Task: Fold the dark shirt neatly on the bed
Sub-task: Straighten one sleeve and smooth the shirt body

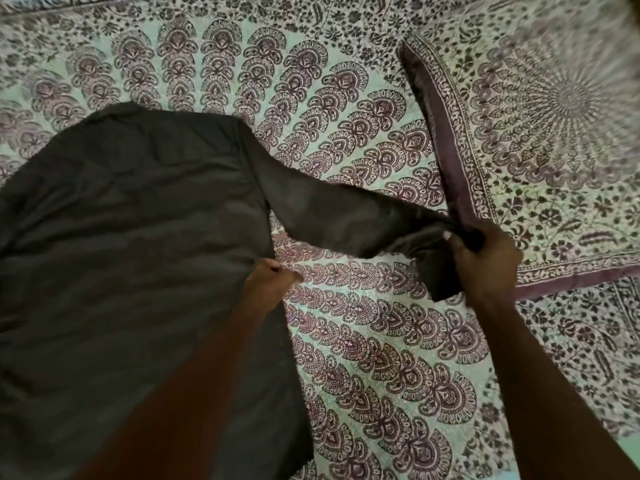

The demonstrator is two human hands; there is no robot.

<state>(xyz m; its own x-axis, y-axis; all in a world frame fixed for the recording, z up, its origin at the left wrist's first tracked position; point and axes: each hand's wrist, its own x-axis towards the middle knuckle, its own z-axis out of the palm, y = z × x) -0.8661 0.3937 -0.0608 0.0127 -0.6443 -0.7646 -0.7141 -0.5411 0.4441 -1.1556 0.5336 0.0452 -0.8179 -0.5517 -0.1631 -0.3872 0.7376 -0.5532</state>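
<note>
The dark shirt (131,237) lies spread flat, back side up, on the left half of the bed (363,358). Its right sleeve (332,213) stretches out to the right, lifted a little off the sheet. My right hand (485,258) is closed around the cuff end of that sleeve, and the cuff hangs down below my fingers. My left hand (268,280) rests on the shirt's right side seam just below the armpit, fingers curled and pinching the edge of the fabric.
The bed is covered with a patterned purple-and-white printed sheet. A pillow (540,133) in matching print lies at the upper right, its corner right behind my right hand.
</note>
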